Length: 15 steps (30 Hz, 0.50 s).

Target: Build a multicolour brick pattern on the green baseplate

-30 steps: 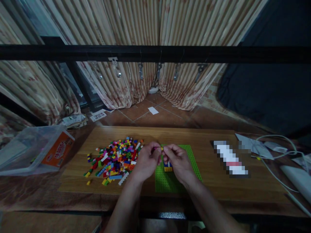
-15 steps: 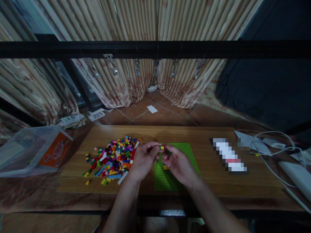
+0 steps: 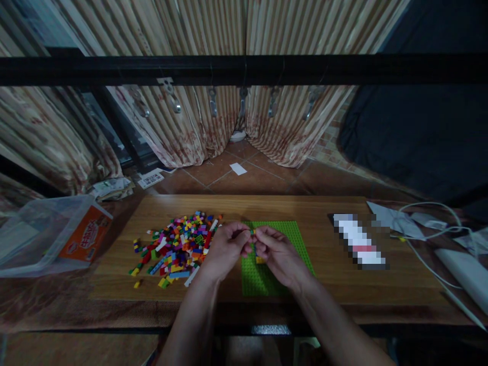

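My left hand [image 3: 230, 248] and my right hand [image 3: 277, 253] meet above the left part of a green studded baseplate [image 3: 293, 244]. Their fingertips pinch small toy bricks [image 3: 252, 232] between them, with bits of yellow and green showing; the fingers cover most of these pieces. Below the right hand, a yellow brick [image 3: 260, 260] with some blue beside it sits on the baseplate, partly hidden. Left of my left hand spreads a loose pile of many-coloured toy bricks [image 3: 183, 246].
All this lies on a wooden board [image 3: 320, 284]. A blurred-out flat object [image 3: 360, 241] rests at its right, near white cables [image 3: 455, 218]. A clear plastic box [image 3: 41, 223] with an orange label stands at the left. Beyond are curtains [image 3: 282, 117] and a dark rail [image 3: 244, 70].
My right fingertips have closed in on my left ones, now covering more of the small bricks. The whole view has shifted slightly.
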### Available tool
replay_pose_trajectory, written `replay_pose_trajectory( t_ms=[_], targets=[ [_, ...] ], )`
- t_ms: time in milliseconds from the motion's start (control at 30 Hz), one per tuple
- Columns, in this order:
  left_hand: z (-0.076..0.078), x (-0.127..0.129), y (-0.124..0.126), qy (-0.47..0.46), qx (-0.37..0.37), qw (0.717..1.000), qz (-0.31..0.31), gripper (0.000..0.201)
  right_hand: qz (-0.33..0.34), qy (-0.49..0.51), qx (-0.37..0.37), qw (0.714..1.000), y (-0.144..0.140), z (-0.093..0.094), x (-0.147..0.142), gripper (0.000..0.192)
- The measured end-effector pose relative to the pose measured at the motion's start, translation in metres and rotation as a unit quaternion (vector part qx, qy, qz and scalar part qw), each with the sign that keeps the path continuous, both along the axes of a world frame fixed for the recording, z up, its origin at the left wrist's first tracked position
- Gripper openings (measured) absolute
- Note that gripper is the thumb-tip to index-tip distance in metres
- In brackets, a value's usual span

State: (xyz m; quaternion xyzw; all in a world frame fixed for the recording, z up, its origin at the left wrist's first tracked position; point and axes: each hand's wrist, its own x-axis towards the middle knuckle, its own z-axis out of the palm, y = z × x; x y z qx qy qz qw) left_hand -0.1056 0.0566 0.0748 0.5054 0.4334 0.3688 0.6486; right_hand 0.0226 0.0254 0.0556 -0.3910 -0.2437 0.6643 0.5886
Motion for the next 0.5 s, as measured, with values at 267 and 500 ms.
replay_pose_trajectory(
  t_ms=[267, 500],
  targets=[
    [-0.0021, -0.0039, 0.0019, -0.011, 0.002, 1.0, 0.024, 0.024, -0.001, 0.056, -0.04, 0.998, -0.0009, 0.0012, 0.0004, 0.015],
    [0.0005, -0.003, 0.0014, 0.023, 0.004, 1.0, -0.002, 0.018, -0.006, -0.055, -0.013, 0.998, -0.0042, -0.0048, -0.0067, 0.029]
  ],
)
